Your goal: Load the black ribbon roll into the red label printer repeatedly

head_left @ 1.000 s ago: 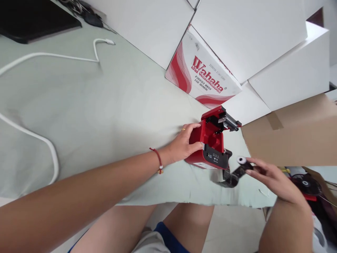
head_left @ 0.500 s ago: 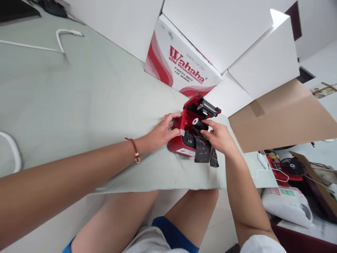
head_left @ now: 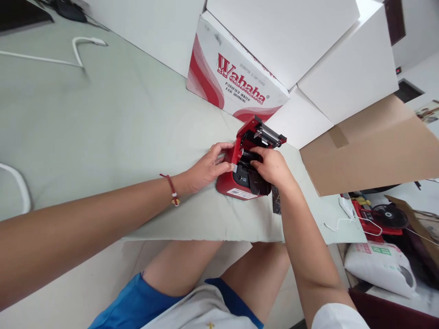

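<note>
A small red and black label printer (head_left: 228,184) stands on the table with its lid (head_left: 262,131) raised. My left hand (head_left: 209,168) grips the printer's left side, thumb on the front rim and fingers behind. Inside the open compartment, my right hand (head_left: 270,165) has its fingers closed on a black roll (head_left: 246,156), which lies by the left inner wall. A dark strip (head_left: 258,183) from the roll hangs over the printer's front, partly hidden by my right hand. More of the strip (head_left: 276,201) shows beside my right wrist.
Behind the printer stand a red and white water carton (head_left: 236,77) and white boxes (head_left: 329,59). A brown cardboard flap (head_left: 370,146) juts out at the right. White cables (head_left: 80,52) lie at the left of the green tabletop (head_left: 137,137). A white sack (head_left: 380,269) sits lower right.
My right hand has moved left and down into the printer, taking the black roll into the compartment. The hanging strip has shifted with it. My left hand keeps its hold on the printer.
</note>
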`<action>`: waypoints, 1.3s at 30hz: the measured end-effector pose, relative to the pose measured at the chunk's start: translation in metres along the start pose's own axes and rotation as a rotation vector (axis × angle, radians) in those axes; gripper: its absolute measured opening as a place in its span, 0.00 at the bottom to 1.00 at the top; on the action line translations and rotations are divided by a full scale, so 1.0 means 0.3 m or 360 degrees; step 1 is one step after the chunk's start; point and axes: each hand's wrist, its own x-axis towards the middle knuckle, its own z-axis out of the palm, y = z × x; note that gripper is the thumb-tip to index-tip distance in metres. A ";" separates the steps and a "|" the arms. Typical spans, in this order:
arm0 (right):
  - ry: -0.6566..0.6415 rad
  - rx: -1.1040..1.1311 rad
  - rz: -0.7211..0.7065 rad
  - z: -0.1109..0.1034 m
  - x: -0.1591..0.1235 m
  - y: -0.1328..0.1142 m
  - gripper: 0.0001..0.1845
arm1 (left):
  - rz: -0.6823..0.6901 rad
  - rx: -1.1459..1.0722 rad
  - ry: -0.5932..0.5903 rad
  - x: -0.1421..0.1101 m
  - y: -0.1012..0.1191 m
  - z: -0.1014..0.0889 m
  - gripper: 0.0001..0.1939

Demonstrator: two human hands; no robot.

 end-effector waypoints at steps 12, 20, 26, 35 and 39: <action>0.1000 0.0387 -0.0545 0.231 -0.407 0.030 0.17 | -0.0001 -0.0136 -0.0027 0.005 -0.017 -0.001 0.31; 0.1273 0.0292 -0.0430 0.376 -0.427 0.024 0.25 | 0.0306 0.0353 0.0148 -0.007 -0.027 0.009 0.28; 0.1221 0.0247 -0.0527 0.399 -0.432 0.041 0.32 | 0.1609 0.1384 0.0178 -0.120 0.020 0.092 0.14; 0.0853 0.0984 -0.0573 0.353 -0.458 0.122 0.27 | 0.1246 0.2795 -0.0337 -0.238 0.141 0.353 0.25; 0.0858 0.1515 -0.0253 0.274 -0.440 0.202 0.10 | 0.1165 0.2942 -0.0465 -0.229 0.163 0.406 0.26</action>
